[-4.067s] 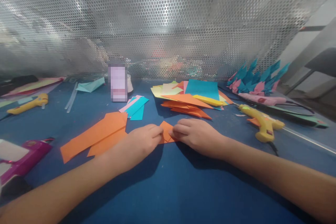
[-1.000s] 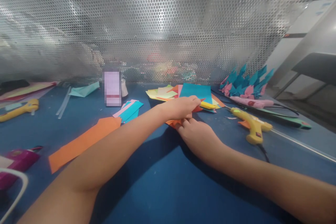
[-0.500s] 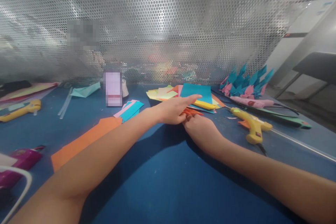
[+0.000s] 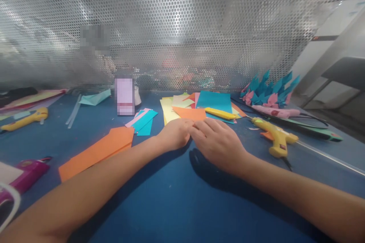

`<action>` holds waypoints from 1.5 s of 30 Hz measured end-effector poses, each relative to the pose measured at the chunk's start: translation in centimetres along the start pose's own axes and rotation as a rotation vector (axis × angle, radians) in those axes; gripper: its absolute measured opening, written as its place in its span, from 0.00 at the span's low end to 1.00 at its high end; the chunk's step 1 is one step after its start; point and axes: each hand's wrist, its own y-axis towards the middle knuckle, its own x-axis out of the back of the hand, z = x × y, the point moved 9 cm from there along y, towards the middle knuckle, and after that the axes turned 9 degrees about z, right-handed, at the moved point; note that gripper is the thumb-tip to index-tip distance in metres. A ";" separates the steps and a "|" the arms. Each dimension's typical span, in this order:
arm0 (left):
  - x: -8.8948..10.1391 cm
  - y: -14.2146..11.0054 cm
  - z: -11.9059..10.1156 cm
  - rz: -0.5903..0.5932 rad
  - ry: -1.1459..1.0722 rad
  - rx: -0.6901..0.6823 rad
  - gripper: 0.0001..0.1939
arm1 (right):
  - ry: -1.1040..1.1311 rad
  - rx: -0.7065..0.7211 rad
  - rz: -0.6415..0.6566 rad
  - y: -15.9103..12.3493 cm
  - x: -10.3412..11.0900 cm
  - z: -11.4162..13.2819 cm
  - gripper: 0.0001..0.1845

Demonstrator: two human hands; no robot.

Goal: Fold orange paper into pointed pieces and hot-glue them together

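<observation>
A blue tabletop [image 4: 171, 205] fills the lower centre of the frame. At centre, the left hand [image 4: 175, 133] and right hand [image 4: 217, 140] meet, fingers curled; whether they pinch anything cannot be told. An angular orange paper piece [image 4: 190, 113] shows just beyond them, its near edge hidden. Right of centre lie a slim yellow plastic tool [image 4: 220, 113] and, farther, a turquoise paper sheet [image 4: 214, 101]. A perforated silver metal panel [image 4: 176, 26] spans the upper frame.

Inscriptions: none legible

Upright pixelated panel [image 4: 125, 95]: lilac with a reddish band; content obscured. Yellow glue gun [image 4: 278, 136], right side: dark red patch on handle, too small to read. Pink tool [image 4: 276, 112], behind it: reddish patch on body, unreadable. Dark strip [image 4: 325, 38] on pale surface, far right: small orange mark, indistinct.
</observation>
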 end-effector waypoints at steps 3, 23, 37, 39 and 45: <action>-0.1 -0.6 0.4 -0.028 -0.044 0.039 0.15 | 0.079 -0.111 0.017 0.3 -1.6 -2.0 0.20; -0.2 -7.5 1.6 -0.269 -1.201 0.400 0.19 | 0.060 -0.163 0.021 0.0 -1.9 -2.8 0.12; -1.6 -10.3 4.4 -0.623 -1.875 0.626 0.10 | 0.679 -0.001 -0.191 -0.9 -0.4 -1.3 0.33; -1.6 -10.1 4.3 -0.624 -1.886 0.599 0.09 | 0.833 -0.114 -0.171 -0.8 -1.5 -2.3 0.35; -1.3 -9.7 3.9 -0.600 -1.891 0.535 0.09 | 1.089 -0.159 -0.161 -0.6 -2.8 -2.7 0.28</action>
